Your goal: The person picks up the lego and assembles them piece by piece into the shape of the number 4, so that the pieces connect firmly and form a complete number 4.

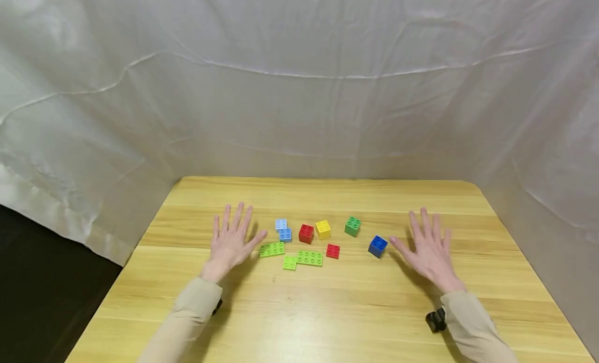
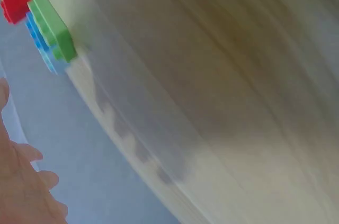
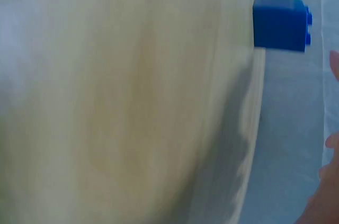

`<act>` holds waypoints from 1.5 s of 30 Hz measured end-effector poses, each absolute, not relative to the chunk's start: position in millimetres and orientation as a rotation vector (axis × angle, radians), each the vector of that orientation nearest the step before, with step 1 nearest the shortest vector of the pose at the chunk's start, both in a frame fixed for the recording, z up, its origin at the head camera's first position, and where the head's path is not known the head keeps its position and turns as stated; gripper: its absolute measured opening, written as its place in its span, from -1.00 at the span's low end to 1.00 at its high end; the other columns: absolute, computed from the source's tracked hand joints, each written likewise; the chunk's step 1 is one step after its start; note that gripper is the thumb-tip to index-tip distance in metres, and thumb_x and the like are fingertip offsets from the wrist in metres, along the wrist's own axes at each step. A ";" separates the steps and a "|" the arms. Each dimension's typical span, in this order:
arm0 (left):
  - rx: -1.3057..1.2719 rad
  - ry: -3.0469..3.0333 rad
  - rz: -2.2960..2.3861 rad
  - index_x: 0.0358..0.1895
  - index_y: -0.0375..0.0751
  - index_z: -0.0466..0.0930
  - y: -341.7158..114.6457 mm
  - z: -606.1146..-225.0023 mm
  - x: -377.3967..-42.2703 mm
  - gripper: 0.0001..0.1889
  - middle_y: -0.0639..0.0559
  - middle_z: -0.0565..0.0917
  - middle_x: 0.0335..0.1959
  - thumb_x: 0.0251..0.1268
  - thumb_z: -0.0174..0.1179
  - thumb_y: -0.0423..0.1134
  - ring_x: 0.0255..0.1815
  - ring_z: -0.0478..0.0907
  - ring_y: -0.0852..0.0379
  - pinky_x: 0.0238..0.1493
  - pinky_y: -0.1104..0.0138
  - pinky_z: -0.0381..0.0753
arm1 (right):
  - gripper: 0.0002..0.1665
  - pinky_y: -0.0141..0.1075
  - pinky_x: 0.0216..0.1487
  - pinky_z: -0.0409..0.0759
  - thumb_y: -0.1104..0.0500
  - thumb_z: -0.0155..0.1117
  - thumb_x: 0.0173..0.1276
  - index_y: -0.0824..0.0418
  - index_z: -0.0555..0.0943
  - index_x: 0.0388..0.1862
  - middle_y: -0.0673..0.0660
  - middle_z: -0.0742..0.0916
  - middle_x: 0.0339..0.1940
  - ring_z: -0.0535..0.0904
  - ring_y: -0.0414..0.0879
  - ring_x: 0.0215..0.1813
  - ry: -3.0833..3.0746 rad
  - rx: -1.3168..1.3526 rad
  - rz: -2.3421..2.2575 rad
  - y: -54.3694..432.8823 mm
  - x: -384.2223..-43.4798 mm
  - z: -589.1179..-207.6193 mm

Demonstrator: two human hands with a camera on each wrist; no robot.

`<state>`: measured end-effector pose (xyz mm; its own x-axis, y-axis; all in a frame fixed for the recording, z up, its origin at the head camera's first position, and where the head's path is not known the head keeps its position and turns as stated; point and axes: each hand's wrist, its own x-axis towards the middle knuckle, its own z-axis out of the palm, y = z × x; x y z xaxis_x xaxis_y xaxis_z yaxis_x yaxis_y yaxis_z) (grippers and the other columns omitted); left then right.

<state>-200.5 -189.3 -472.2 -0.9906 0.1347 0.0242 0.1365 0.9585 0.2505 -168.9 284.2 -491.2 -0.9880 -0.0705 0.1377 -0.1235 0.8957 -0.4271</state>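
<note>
My left hand is held with its fingers spread, left of a group of toy bricks, and holds nothing. Its thumb is nearest the lime eight-stud brick. On the right, my right hand is also spread and holds nothing, its thumb tip close to the dark blue brick. Between the hands lie a light blue brick, a mid-blue brick, a tall red brick, a yellow brick, a green brick, a flat red brick, a second lime eight-stud brick and a small lime brick.
The bricks stand on a wooden table with rounded far corners. A pale sheet hangs behind it and along both sides. A dark area lies beyond the table's left edge.
</note>
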 end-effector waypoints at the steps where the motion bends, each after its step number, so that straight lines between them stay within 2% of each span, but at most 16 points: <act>1: -0.224 -3.106 -0.393 0.65 0.00 -0.19 -185.9 -471.4 -199.4 -0.10 -0.06 -0.24 0.70 0.46 -0.16 0.40 0.69 -0.41 -0.24 0.65 -0.23 -0.47 | 0.11 0.52 0.49 -0.51 -0.37 0.00 0.47 0.07 -0.30 0.68 0.16 -0.37 0.67 -0.54 0.35 0.64 -2.949 0.162 0.706 282.3 -168.7 -491.4; 6: -0.288 -3.101 -0.386 0.65 0.06 -0.23 -167.2 -470.0 -195.5 -0.09 0.01 -0.27 0.70 0.43 -0.16 0.43 0.70 -0.42 -0.18 0.67 -0.21 -0.41 | 0.26 0.51 0.52 -0.34 -0.30 0.26 0.34 0.12 -0.26 0.68 0.31 -0.22 0.69 -0.35 0.42 0.66 -2.929 0.239 0.901 272.8 -171.0 -494.4; 10: -0.363 -3.073 -0.454 0.65 0.03 -0.19 -151.3 -470.0 -193.6 -0.08 -0.02 -0.21 0.70 0.43 -0.09 0.39 0.70 -0.39 -0.19 0.66 -0.23 -0.39 | 0.34 0.59 0.44 -0.12 -0.20 0.47 0.18 0.11 -0.16 0.68 0.41 -0.05 0.67 -0.17 0.47 0.63 -2.906 0.303 1.060 266.3 -172.7 -497.5; 13: -0.402 -3.068 -0.527 0.66 0.02 -0.19 -141.3 -470.6 -193.4 -0.07 -0.02 -0.22 0.70 0.42 -0.04 0.37 0.70 -0.40 -0.19 0.66 -0.23 -0.41 | 0.35 0.63 0.37 -0.01 -0.16 0.54 0.13 0.11 -0.11 0.67 0.43 0.01 0.64 -0.09 0.47 0.61 -2.906 0.319 1.154 262.7 -172.9 -499.8; 16: -0.424 -3.068 -0.605 0.66 0.03 -0.21 -134.3 -472.6 -194.4 -0.06 -0.01 -0.24 0.70 0.41 -0.01 0.36 0.70 -0.44 -0.17 0.65 -0.23 -0.44 | 0.30 0.58 0.36 0.12 -0.12 0.57 0.11 0.19 -0.01 0.63 0.45 0.13 0.58 0.07 0.45 0.54 -2.885 0.327 1.202 260.6 -173.3 -501.9; 22: -0.435 -3.064 -0.753 0.64 0.14 -0.34 -125.4 -476.6 -197.3 -0.01 0.10 -0.31 0.68 0.37 0.00 0.40 0.69 -0.53 -0.09 0.65 -0.23 -0.46 | 0.15 0.36 0.36 0.37 0.00 0.61 0.10 0.34 0.14 0.49 0.43 0.36 0.40 0.35 0.37 0.34 -2.844 0.290 1.360 258.8 -175.6 -504.3; 26: -0.460 -3.028 -0.873 0.65 0.12 -0.34 -120.4 -476.7 -199.1 0.04 0.07 -0.27 0.69 0.33 0.10 0.37 0.69 -0.51 -0.14 0.64 -0.26 -0.45 | 0.08 0.19 0.31 0.46 0.04 0.61 0.11 0.37 0.19 0.44 0.43 0.46 0.31 0.41 0.30 0.26 -2.847 0.240 1.442 257.4 -178.1 -504.8; 31: -0.523 -2.988 -1.062 0.65 -0.02 -0.24 -116.4 -473.6 -199.8 0.12 -0.03 -0.18 0.70 0.23 0.32 0.22 0.69 -0.46 -0.18 0.63 -0.28 -0.46 | -0.01 -0.18 0.11 0.47 0.07 0.60 0.12 0.39 0.26 0.37 0.36 0.54 0.16 0.40 0.12 0.11 -2.866 0.217 1.447 254.5 -181.5 -506.1; 35: -0.563 -2.942 -1.240 0.63 -0.15 -0.08 -115.1 -473.6 -202.9 0.12 -0.17 -0.04 0.67 0.13 0.47 0.05 0.70 -0.34 -0.23 0.64 -0.26 -0.36 | -0.09 -0.29 0.00 0.43 0.14 0.60 0.12 0.41 0.29 0.31 0.30 0.53 0.04 0.38 0.07 0.04 -2.866 0.228 1.487 251.3 -182.1 -504.6; 42: -0.627 -2.852 -1.534 0.56 -0.21 0.13 -112.4 -478.1 -214.3 0.01 -0.24 0.21 0.58 0.03 0.54 -0.25 0.61 0.10 -0.29 0.57 -0.27 0.12 | -0.20 -0.39 -0.09 0.43 0.24 0.59 0.10 0.41 0.33 0.21 0.27 0.54 -0.03 0.39 0.02 -0.02 -2.812 0.246 1.506 249.3 -182.4 -509.3; 45: -0.647 -2.826 -1.601 0.52 -0.26 0.18 -110.5 -478.5 -218.6 -0.04 -0.23 0.31 0.53 0.02 0.51 -0.36 0.57 0.18 -0.28 0.58 -0.24 0.13 | -0.26 -0.40 -0.09 0.45 0.28 0.58 0.10 0.42 0.35 0.16 0.29 0.57 -0.05 0.42 0.01 -0.05 -2.785 0.261 1.498 248.2 -182.3 -511.7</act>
<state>-218.6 -110.5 -478.5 -0.9099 0.4126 0.0433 0.2492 0.4603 0.8521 -182.3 248.2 -511.7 -0.9860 -0.1591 0.0496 -0.1291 0.5407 -0.8312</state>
